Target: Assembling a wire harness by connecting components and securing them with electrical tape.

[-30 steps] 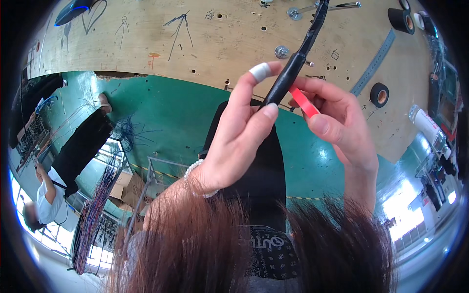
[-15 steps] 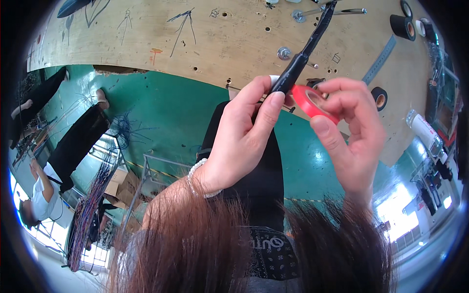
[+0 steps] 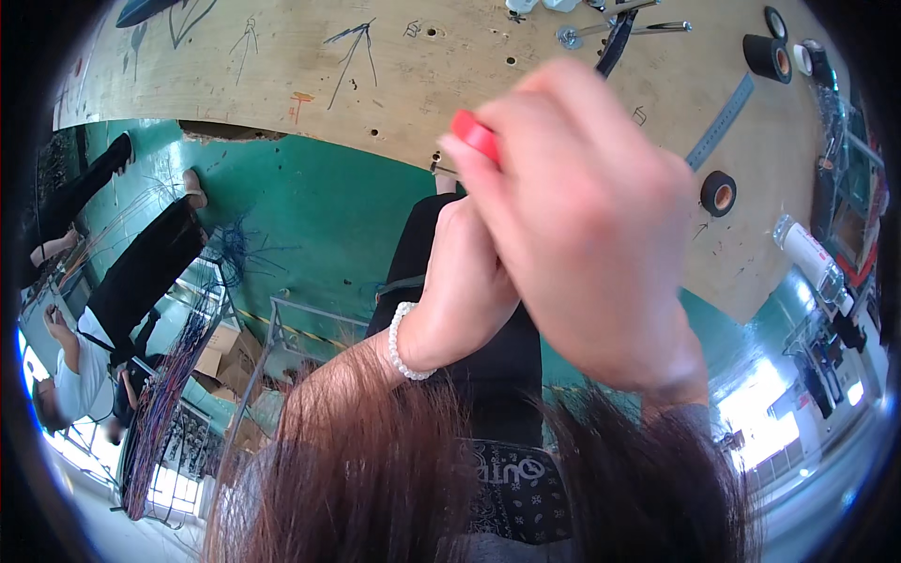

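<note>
Right hand [image 3: 587,235] grip pinches a red tape roll [image 3: 474,134]; left hand [image 3: 465,286] grip hidden, cannot tell; black cable [image 3: 615,42] runs up-right across the desk [image 3: 282,84]; black tape roll [image 3: 718,192] lies right.

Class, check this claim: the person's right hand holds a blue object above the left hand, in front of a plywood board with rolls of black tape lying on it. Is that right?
Not quite: the object is red, not blue, as the head view shows. The rest stands: the right hand holds it above the left hand, in front of the plywood board with rolls of black tape lying on it.
</note>
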Action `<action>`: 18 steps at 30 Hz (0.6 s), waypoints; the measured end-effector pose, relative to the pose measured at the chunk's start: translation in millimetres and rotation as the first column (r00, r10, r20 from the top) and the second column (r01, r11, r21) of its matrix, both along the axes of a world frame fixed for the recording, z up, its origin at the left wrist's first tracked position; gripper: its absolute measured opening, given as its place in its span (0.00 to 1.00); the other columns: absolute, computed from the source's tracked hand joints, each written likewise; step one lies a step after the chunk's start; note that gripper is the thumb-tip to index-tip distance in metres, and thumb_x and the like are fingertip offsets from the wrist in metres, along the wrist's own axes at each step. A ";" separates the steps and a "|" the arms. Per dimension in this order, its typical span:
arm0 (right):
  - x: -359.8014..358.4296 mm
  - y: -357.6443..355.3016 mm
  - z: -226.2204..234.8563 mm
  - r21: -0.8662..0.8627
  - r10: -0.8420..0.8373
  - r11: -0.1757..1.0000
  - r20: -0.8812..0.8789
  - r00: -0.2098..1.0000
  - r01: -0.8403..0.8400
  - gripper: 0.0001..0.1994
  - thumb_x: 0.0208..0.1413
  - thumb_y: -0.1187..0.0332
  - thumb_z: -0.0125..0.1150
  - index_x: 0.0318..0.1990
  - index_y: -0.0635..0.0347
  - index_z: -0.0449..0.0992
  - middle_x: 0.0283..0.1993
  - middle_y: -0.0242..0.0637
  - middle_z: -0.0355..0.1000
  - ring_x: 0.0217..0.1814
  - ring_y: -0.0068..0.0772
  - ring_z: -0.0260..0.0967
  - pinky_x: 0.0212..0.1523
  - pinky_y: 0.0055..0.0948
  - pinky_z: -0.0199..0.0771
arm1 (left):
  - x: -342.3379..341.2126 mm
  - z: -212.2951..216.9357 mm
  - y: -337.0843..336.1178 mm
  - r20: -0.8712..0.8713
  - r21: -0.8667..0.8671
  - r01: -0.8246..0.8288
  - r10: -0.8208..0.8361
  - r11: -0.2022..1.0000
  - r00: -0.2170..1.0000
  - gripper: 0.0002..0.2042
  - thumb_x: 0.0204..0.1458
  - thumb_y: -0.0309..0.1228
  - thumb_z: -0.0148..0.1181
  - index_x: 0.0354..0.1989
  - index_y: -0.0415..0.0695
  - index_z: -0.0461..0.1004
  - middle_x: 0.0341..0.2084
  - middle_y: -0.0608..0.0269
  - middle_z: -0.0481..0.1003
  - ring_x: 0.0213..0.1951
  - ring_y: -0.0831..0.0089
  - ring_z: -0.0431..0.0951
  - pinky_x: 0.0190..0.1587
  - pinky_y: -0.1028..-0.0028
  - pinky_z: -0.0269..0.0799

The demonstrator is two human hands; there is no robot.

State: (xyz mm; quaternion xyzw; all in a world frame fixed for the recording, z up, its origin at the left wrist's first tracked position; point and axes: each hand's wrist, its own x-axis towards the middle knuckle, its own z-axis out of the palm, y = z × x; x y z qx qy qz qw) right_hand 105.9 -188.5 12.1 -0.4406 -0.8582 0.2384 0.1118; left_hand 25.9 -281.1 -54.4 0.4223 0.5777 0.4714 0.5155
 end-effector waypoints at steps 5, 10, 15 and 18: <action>-10.0 0.5 -27.5 0.036 -0.020 0.999 -0.281 0.959 0.031 0.08 0.45 0.73 0.67 0.32 0.64 0.75 0.32 0.38 0.70 0.26 0.28 0.69 0.23 0.24 0.70 | -2.5 -1.3 4.3 0.021 -0.030 -0.014 0.015 0.999 1.000 0.07 0.53 0.26 0.58 0.37 0.34 0.73 0.20 0.54 0.74 0.22 0.65 0.74 0.28 0.70 0.69; 62.1 -47.2 -65.4 -0.675 -0.760 0.625 -0.414 0.501 0.392 0.12 0.61 0.70 0.56 0.51 0.64 0.71 0.36 0.32 0.72 0.33 0.18 0.68 0.33 0.19 0.68 | -3.7 16.5 20.8 0.169 -0.393 -0.020 0.093 0.919 0.981 0.15 0.64 0.37 0.48 0.34 0.35 0.73 0.18 0.66 0.69 0.22 0.82 0.63 0.25 0.79 0.62; 45.8 -28.2 -100.3 -0.864 -0.709 0.493 -0.465 0.530 -0.098 0.14 0.58 0.72 0.59 0.50 0.65 0.72 0.35 0.31 0.72 0.34 0.18 0.67 0.36 0.18 0.68 | -8.2 24.8 29.8 0.303 -0.464 0.062 0.093 0.884 0.949 0.23 0.67 0.44 0.36 0.32 0.38 0.72 0.14 0.76 0.59 0.16 0.88 0.53 0.18 0.84 0.45; 50.0 -21.5 -131.4 -0.767 -0.566 0.599 -0.609 0.556 -0.231 0.13 0.53 0.73 0.63 0.47 0.65 0.75 0.34 0.30 0.71 0.33 0.18 0.66 0.35 0.19 0.66 | -8.6 31.7 34.7 0.391 -0.536 0.132 0.106 0.834 0.914 0.22 0.67 0.44 0.37 0.31 0.39 0.72 0.13 0.76 0.58 0.16 0.88 0.52 0.17 0.83 0.44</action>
